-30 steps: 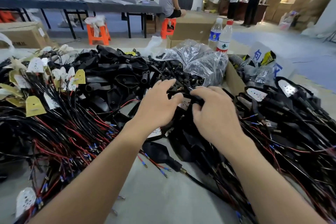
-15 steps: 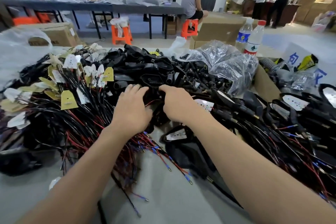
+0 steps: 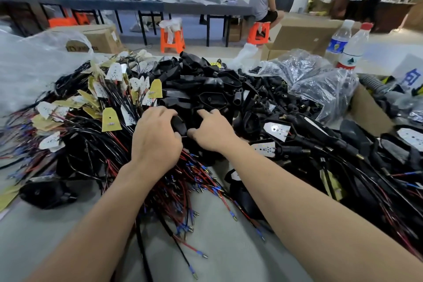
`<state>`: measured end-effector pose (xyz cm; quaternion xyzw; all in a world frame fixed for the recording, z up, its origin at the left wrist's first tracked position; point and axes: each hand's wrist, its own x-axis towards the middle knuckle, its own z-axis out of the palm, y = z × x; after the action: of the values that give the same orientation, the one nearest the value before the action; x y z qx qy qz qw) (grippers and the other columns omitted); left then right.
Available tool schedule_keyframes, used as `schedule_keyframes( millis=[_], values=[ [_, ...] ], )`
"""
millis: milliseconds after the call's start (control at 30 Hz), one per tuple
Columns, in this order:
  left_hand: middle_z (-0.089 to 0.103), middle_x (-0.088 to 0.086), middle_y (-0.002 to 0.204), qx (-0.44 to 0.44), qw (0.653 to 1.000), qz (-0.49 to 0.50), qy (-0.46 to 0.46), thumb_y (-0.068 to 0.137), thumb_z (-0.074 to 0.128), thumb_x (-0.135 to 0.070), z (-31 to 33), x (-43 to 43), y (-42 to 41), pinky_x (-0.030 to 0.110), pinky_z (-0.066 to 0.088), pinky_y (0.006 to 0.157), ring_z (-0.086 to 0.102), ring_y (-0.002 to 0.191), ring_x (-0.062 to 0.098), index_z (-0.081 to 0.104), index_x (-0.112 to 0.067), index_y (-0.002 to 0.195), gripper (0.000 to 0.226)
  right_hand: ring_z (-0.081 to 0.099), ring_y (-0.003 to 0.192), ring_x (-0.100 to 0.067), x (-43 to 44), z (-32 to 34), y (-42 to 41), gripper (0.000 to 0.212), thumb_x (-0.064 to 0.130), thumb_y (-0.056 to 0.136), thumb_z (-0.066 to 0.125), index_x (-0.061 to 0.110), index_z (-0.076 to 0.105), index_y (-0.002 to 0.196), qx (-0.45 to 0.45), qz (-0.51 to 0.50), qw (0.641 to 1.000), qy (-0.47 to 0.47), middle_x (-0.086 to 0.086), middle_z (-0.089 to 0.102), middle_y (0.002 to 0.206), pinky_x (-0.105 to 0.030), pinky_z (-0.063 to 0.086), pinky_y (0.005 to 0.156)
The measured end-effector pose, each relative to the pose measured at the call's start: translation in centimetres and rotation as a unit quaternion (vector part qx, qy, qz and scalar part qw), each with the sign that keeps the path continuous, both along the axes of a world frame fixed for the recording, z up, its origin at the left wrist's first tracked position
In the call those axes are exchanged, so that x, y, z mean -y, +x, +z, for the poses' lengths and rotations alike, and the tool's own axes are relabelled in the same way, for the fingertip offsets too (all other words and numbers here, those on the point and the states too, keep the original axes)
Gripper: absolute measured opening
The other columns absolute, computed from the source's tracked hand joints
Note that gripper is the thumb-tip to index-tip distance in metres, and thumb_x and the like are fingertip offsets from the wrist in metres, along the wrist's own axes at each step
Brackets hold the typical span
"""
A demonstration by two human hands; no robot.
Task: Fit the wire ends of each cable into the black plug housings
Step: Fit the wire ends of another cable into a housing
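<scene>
Head view: a pile of black plug housings (image 3: 206, 84) lies in the middle of the grey desk (image 3: 229, 258), and both bare forearms reach to its near edge. The left hand (image 3: 155, 142) is at the pile's near left edge; its grip is closed, fingers curled over one black plug housing (image 3: 179, 124) that sits between the two hands. The right hand (image 3: 214, 134) is just right of that housing, fingers bent down into the pile and thumb pointing towards the left hand; whether its grip holds anything I cannot tell. Left of the pile spreads a heap of black cables (image 3: 91, 144) carrying yellow and white tags (image 3: 111, 119). Their red and blue-tipped wire ends (image 3: 190, 181) fan out on the desk on the near side of the pile, under the left wrist. Right of the pile lie more black cables with white boards (image 3: 275, 129). Behind the pile to the right is a clear plastic bag (image 3: 320, 89) of small black parts, touching a cardboard box (image 3: 368, 112). Two water bottles (image 3: 352, 48) stand upright beyond the bag.
</scene>
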<state>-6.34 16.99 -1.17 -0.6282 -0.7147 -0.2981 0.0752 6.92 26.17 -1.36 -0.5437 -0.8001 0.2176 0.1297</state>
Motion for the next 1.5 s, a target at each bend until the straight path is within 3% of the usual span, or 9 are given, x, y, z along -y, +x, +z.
schedule_keyframes(
  millis=[200, 433, 667, 800, 933, 1133, 1267, 1400, 1500],
  values=[
    [0.069, 0.001, 0.129, -0.051, 0.997, -0.037, -0.047, 0.088, 0.066, -0.022, -0.1, -0.3, 0.2, 0.036, 0.026, 0.116, 0.059, 0.124, 0.025, 0.068, -0.016, 0.129, 0.042, 0.061, 0.114, -0.028, 1.4, 0.7, -0.1, 0.024, 0.041, 0.090, 0.065, 0.023, 0.076, 0.102, -0.041, -0.058, 0.992, 0.107, -0.001, 0.071, 0.113, -0.038, 0.046, 0.089],
    [0.046, -0.006, 0.156, 0.076, 0.987, -0.137, 0.034, 0.087, 0.076, -0.014, 0.4, 0.8, 1.1, 0.020, 0.027, 0.115, 0.040, 0.144, 0.011, 0.042, -0.026, 0.154, 0.076, 0.062, 0.066, -0.020, 3.4, 4.9, 1.8, 0.018, 0.028, 0.078, 0.068, 0.012, 0.073, 0.069, -0.397, -0.104, 0.902, -0.136, -0.002, 0.069, 0.065, -0.037, 0.050, 0.068],
    [0.069, -0.016, 0.090, 0.319, 0.944, -0.074, 0.046, 0.093, 0.058, -0.057, 1.1, 1.5, -0.4, 0.036, 0.052, 0.079, 0.063, 0.081, -0.002, 0.063, -0.038, 0.109, 0.025, 0.065, 0.066, -0.017, 3.9, 4.6, 1.7, 0.030, 0.030, 0.096, 0.060, 0.009, 0.078, 0.085, -0.476, -0.065, 0.854, -0.200, -0.006, 0.076, 0.079, -0.027, 0.054, 0.064],
    [0.069, -0.004, 0.081, 0.563, 0.814, 0.012, 0.144, 0.081, 0.052, -0.069, 2.3, 2.1, -3.2, 0.046, 0.050, 0.082, 0.063, 0.075, 0.016, 0.070, -0.029, 0.087, 0.044, 0.067, 0.075, -0.022, 4.7, 3.9, -1.6, 0.020, 0.006, 0.092, 0.059, 0.008, 0.078, 0.096, -0.366, 0.037, 0.912, -0.182, -0.009, 0.074, 0.085, -0.032, 0.060, 0.074],
    [0.069, 0.003, 0.090, 0.622, 0.761, 0.048, 0.180, 0.087, 0.050, -0.065, 2.3, 2.0, -4.9, 0.048, 0.053, 0.091, 0.061, 0.084, 0.022, 0.071, -0.026, 0.091, 0.044, 0.069, 0.093, -0.033, 5.1, 3.7, -6.0, 0.032, 0.041, 0.090, 0.069, 0.011, 0.075, 0.100, -0.146, 0.048, 0.988, -0.020, -0.010, 0.075, 0.099, -0.039, 0.057, 0.082],
    [0.076, 0.001, 0.106, 0.589, 0.798, 0.044, 0.124, 0.089, 0.048, -0.059, 1.9, 2.2, -5.5, 0.043, 0.053, 0.102, 0.069, 0.101, 0.019, 0.072, -0.027, 0.095, 0.041, 0.066, 0.106, -0.036, 4.3, 3.6, -8.3, 0.037, 0.038, 0.086, 0.070, 0.010, 0.069, 0.109, -0.098, -0.005, 0.995, -0.031, -0.015, 0.070, 0.116, -0.036, 0.052, 0.083],
    [0.070, 0.002, 0.126, 0.579, 0.809, 0.046, 0.084, 0.099, 0.047, -0.058, 2.0, 2.2, -5.4, 0.038, 0.046, 0.106, 0.063, 0.120, 0.020, 0.067, -0.018, 0.126, 0.051, 0.066, 0.078, -0.034, 3.8, 4.9, -5.7, 0.017, 0.028, 0.082, 0.074, 0.016, 0.077, 0.070, -0.228, -0.035, 0.971, -0.066, -0.002, 0.069, 0.066, -0.035, 0.056, 0.071],
    [0.072, -0.007, 0.096, 0.488, 0.869, 0.040, 0.073, 0.095, 0.044, -0.065, 3.4, 2.1, -4.3, 0.029, 0.041, 0.075, 0.064, 0.093, 0.007, 0.071, -0.030, 0.098, 0.045, 0.065, 0.069, -0.037, 3.7, 6.9, -3.1, 0.026, 0.026, 0.087, 0.067, 0.005, 0.069, 0.071, -0.200, -0.025, 0.979, -0.005, -0.011, 0.070, 0.070, -0.040, 0.059, 0.072],
    [0.080, -0.008, 0.095, 0.535, 0.842, -0.061, 0.037, 0.101, 0.044, -0.056, 3.8, 1.3, -2.2, 0.032, 0.050, 0.090, 0.073, 0.093, 0.000, 0.069, -0.023, 0.101, 0.042, 0.047, 0.047, -0.023, 3.7, 8.7, -2.1, 0.028, 0.012, 0.092, 0.058, 0.010, 0.065, 0.065, -0.368, -0.028, 0.928, -0.043, -0.009, 0.058, 0.058, -0.030, 0.041, 0.051]
  ],
)
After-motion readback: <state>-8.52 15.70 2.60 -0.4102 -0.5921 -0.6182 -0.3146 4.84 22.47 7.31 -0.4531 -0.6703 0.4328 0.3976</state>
